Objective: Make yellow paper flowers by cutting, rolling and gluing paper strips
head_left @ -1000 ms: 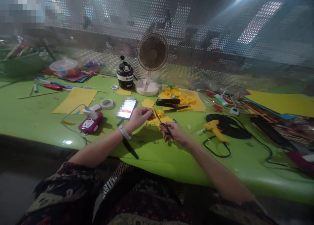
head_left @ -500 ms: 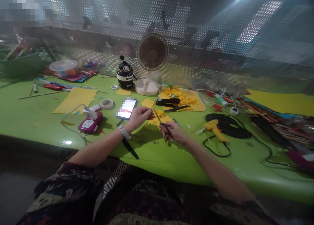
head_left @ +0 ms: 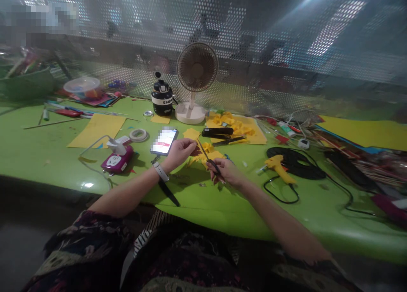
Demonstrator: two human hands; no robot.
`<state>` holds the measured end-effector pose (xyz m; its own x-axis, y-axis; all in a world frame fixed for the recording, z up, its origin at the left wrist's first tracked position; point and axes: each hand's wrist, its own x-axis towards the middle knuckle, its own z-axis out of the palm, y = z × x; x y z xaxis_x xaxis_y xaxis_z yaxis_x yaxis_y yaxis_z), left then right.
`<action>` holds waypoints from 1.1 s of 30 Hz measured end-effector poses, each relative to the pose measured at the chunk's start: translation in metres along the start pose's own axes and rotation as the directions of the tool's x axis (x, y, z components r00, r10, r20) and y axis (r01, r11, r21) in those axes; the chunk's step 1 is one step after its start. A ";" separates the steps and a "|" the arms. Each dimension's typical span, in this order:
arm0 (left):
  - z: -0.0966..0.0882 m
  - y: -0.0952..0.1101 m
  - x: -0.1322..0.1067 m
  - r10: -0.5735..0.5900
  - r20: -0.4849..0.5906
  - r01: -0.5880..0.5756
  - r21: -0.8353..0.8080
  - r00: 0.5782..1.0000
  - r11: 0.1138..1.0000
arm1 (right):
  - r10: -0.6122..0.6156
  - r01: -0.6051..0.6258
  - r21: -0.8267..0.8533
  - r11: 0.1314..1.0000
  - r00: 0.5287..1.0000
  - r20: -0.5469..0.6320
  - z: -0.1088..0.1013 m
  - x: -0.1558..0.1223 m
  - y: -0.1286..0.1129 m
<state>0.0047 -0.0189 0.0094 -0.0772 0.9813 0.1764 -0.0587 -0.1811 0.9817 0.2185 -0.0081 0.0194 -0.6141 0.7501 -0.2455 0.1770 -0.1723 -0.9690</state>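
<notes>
My right hand (head_left: 224, 171) is closed round the dark handles of a pair of scissors (head_left: 205, 153), whose blades point up and left toward my other hand. Fingers pinched together, my left hand (head_left: 182, 151) is just left of the blade tips; what it holds is too small and dark to make out. Yellow paper pieces (head_left: 208, 147) lie beneath and between both hands. Beyond them rest a black stapler (head_left: 218, 132) and a dark, slim tool (head_left: 229, 141). A lit phone (head_left: 164, 140) sits behind my left wrist.
A fan (head_left: 197, 67) and a black bottle (head_left: 162, 101) stand at the back. To the right is a yellow glue gun (head_left: 279, 169) with its cord; to the left, a purple power socket (head_left: 117, 160), a tape roll (head_left: 138, 135) and a yellow sheet (head_left: 97, 130).
</notes>
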 end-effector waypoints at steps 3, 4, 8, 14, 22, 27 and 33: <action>0.001 0.001 0.000 -0.003 -0.009 0.003 -0.015 1.000 1.000 | 0.004 -0.004 -0.003 1.000 1.000 -0.010 0.002 -0.001 -0.002; 0.001 0.002 0.000 -0.005 -0.017 0.005 -0.025 1.000 1.000 | 0.006 -0.006 -0.005 1.000 1.000 -0.012 0.002 -0.001 -0.003; 0.003 0.004 -0.001 -0.021 -0.036 0.019 -0.064 0.999 0.998 | 0.018 -0.018 -0.020 1.000 0.999 -0.029 0.005 -0.003 -0.008; 0.002 0.006 -0.001 -0.062 -0.008 0.061 -0.045 0.998 0.997 | 0.022 -0.024 -0.037 0.999 0.999 -0.039 0.006 -0.004 -0.011; -0.001 0.003 0.003 -0.046 -0.033 0.044 -0.063 0.998 0.997 | 0.007 -0.008 -0.051 0.999 1.000 -0.031 0.005 -0.005 -0.012; -0.007 0.004 0.008 -0.067 -0.103 0.052 -0.144 0.992 0.988 | 0.016 -0.018 -0.092 0.996 1.000 -0.017 0.001 -0.006 -0.014; -0.005 0.007 0.005 -0.072 -0.092 0.056 -0.164 0.993 0.985 | -0.174 0.167 -0.049 0.985 0.968 -0.181 -0.010 -0.006 -0.016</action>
<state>-0.0015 -0.0152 0.0163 -0.1638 0.9816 0.0980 -0.2258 -0.1340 0.9649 0.2268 -0.0039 0.0372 -0.4861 0.8715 -0.0646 0.1091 -0.0128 -0.9939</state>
